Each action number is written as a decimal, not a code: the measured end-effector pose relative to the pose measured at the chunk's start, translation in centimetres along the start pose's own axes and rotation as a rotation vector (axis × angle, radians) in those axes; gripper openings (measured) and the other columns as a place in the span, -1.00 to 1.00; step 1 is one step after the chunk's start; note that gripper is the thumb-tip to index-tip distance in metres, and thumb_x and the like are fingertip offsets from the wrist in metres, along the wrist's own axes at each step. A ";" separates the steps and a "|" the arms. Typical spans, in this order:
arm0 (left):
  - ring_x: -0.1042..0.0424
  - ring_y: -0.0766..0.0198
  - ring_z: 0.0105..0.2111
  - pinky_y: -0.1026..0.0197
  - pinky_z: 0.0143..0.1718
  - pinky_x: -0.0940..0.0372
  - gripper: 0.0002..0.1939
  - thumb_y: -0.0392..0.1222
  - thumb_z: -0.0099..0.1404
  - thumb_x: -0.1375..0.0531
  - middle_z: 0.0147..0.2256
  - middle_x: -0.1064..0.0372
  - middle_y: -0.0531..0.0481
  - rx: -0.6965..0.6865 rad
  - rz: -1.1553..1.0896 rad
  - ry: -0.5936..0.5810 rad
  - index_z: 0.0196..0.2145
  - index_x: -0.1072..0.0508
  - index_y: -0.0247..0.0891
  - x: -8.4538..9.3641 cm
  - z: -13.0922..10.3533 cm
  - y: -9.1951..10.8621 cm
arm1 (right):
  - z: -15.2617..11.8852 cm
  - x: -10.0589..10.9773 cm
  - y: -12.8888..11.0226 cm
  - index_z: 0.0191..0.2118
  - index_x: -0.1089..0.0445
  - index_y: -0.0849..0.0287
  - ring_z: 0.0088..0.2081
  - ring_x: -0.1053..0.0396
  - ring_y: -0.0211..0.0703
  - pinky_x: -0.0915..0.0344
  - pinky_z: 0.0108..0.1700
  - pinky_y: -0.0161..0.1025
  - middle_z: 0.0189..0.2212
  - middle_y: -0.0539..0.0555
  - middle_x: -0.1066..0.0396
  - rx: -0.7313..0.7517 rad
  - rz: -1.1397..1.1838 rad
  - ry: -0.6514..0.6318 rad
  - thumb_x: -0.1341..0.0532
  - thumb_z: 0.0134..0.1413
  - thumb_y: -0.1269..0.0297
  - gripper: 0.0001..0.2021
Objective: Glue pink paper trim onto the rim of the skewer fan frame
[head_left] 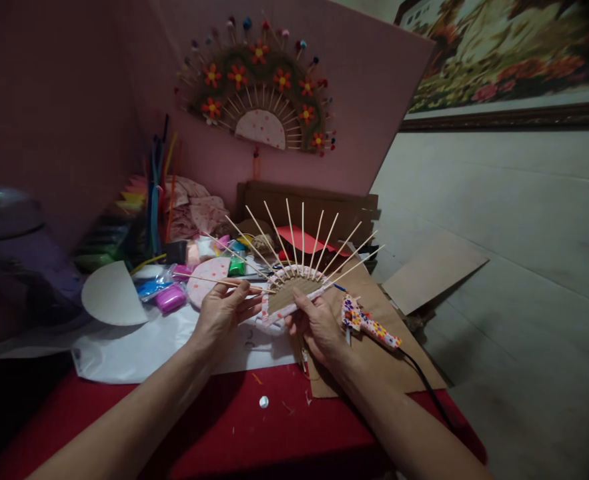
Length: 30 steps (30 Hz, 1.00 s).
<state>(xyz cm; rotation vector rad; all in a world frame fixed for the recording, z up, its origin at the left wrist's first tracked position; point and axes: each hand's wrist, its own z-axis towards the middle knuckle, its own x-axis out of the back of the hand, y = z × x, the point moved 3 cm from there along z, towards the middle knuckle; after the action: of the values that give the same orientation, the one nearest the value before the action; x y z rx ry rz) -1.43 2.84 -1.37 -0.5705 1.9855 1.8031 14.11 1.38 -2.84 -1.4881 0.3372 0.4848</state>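
Looking light, stiff but prob. fragile, the fan (299,271) is clamped left of glue gun (371,325) in R hand (323,328) by its base (281,299), best gripped there, w/ one stick (199,278) pinched in L hand (223,308).

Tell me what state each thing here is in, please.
Left hand: closed on a thin stick
Right hand: gripping the half-disc's straight edge
Cardboard half-disc: held up, edged with fabric
Thin sticks: fanned out along the curve
Glue gun: lying down, corded; heat can't be told
Dotted half-circle: loose, without sticks
Pale half-circle: loose, plain
Decorated fan: upright, trimmed with flowers
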 end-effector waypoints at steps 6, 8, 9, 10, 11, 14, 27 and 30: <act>-0.47 0.24 -0.53 0.22 -0.50 -0.38 -0.78 -0.26 0.03 -0.27 -0.50 -0.45 -0.01 0.025 0.012 0.016 -0.47 -0.24 -0.27 0.6 0.4 -0.4 | -0.2 -0.2 0.3 -0.43 -0.34 0.27 -0.70 -0.29 -0.37 -0.22 -0.71 -0.48 -0.65 -0.03 -0.39 -0.053 0.036 0.002 -0.26 -0.06 0.20 -0.80; -0.48 0.25 -0.51 0.22 -0.47 -0.38 -0.78 -0.25 0.03 -0.27 -0.49 -0.45 -0.01 0.016 0.004 0.003 -0.47 -0.24 -0.28 0.6 0.3 -0.4 | -0.3 -0.3 0.4 -0.43 -0.33 0.26 -0.70 -0.29 -0.37 -0.22 -0.70 -0.48 -0.65 -0.03 -0.39 -0.066 0.046 0.009 -0.27 -0.08 0.21 -0.80; -0.48 0.25 -0.51 0.22 -0.46 -0.38 -0.78 -0.25 0.03 -0.27 -0.48 -0.45 -0.01 0.011 0.003 0.003 -0.47 -0.25 -0.28 0.6 0.3 -0.4 | -0.3 -0.3 0.4 -0.43 -0.33 0.26 -0.69 -0.28 -0.37 -0.22 -0.70 -0.49 -0.65 -0.03 -0.39 -0.068 0.051 0.016 -0.28 -0.09 0.22 -0.80; -0.47 0.26 -0.51 0.22 -0.46 -0.38 -0.78 -0.24 0.02 -0.28 -0.48 -0.45 -0.01 0.008 0.002 0.006 -0.47 -0.25 -0.28 0.6 0.2 -0.3 | -0.3 -0.3 0.4 -0.43 -0.33 0.25 -0.69 -0.28 -0.37 -0.22 -0.70 -0.49 -0.65 -0.04 -0.39 -0.070 0.055 0.022 -0.29 -0.10 0.23 -0.81; -0.47 0.26 -0.52 0.22 -0.47 -0.38 -0.77 -0.24 0.02 -0.28 -0.49 -0.45 0.00 0.011 0.003 0.009 -0.47 -0.25 -0.28 0.5 0.1 -0.3 | -0.3 -0.2 0.5 -0.43 -0.33 0.25 -0.69 -0.29 -0.37 -0.21 -0.70 -0.49 -0.64 -0.04 -0.39 -0.074 0.057 0.027 -0.30 -0.12 0.23 -0.80; -0.47 0.26 -0.53 0.23 -0.49 -0.38 -0.76 -0.24 0.01 -0.29 -0.51 -0.44 0.00 0.023 0.002 0.026 -0.47 -0.25 -0.28 0.5 0.0 -0.3 | -0.4 -0.1 0.7 -0.41 -0.34 0.26 -0.68 -0.29 -0.37 -0.20 -0.70 -0.49 -0.62 -0.03 -0.40 -0.089 0.052 0.026 -0.30 -0.13 0.23 -0.79; -0.46 0.24 -0.56 0.19 -0.49 -0.39 -0.76 -0.19 0.02 -0.28 -0.52 -0.45 -0.02 -0.008 0.137 -0.019 -0.47 -0.25 -0.30 0.3 0.1 1.1 | -0.5 -0.3 0.8 -0.42 -0.33 0.26 -0.67 -0.30 -0.36 -0.23 -0.67 -0.48 -0.62 0.01 -0.42 -0.109 0.064 0.000 -0.29 -0.11 0.23 -0.80; -0.47 0.24 -0.56 0.19 -0.49 -0.40 -0.74 -0.18 0.00 -0.28 -0.51 -0.45 -0.03 -0.019 0.141 -0.024 -0.47 -0.25 -0.29 0.2 0.1 1.1 | -0.6 -0.3 0.9 -0.43 -0.33 0.25 -0.66 -0.31 -0.35 -0.23 -0.66 -0.47 -0.62 0.02 -0.43 -0.119 0.069 0.007 -0.30 -0.12 0.22 -0.79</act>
<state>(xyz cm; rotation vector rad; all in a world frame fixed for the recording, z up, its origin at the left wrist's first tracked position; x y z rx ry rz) -2.21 3.05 -0.58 -0.4212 2.0401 1.9032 13.47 0.80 -3.54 -1.5975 0.3709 0.5628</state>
